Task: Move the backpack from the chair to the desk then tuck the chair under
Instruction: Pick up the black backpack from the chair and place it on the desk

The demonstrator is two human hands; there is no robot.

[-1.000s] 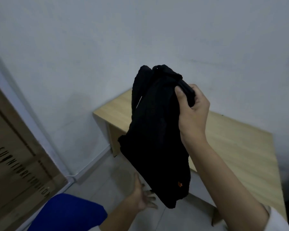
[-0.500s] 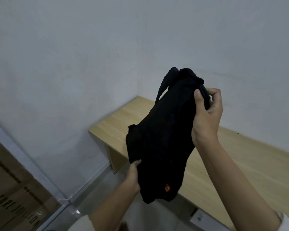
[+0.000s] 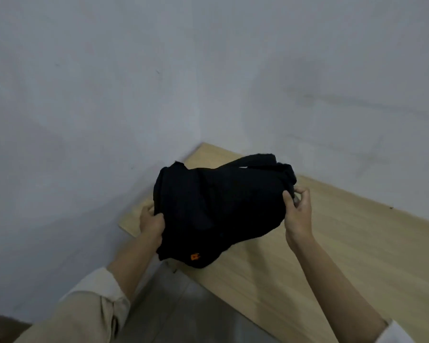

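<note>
A black backpack [image 3: 218, 209] with a small orange tag lies tipped on its side over the left end of the light wooden desk [image 3: 344, 243]. Whether its underside touches the desktop I cannot tell. My left hand [image 3: 151, 221] grips its lower left edge. At the right, my right hand [image 3: 298, 214] pinches the backpack's top near the straps. The chair is out of view.
The desk stands in a corner between two pale walls [image 3: 109, 95]. Grey floor tiles [image 3: 183, 305] show below the desk's front edge. A brown board edge [image 3: 0, 328] sits at the bottom left.
The backpack went from hanging upright in my right hand to lying sideways over the desk's left end. My left hand came up and took hold of its lower edge.
</note>
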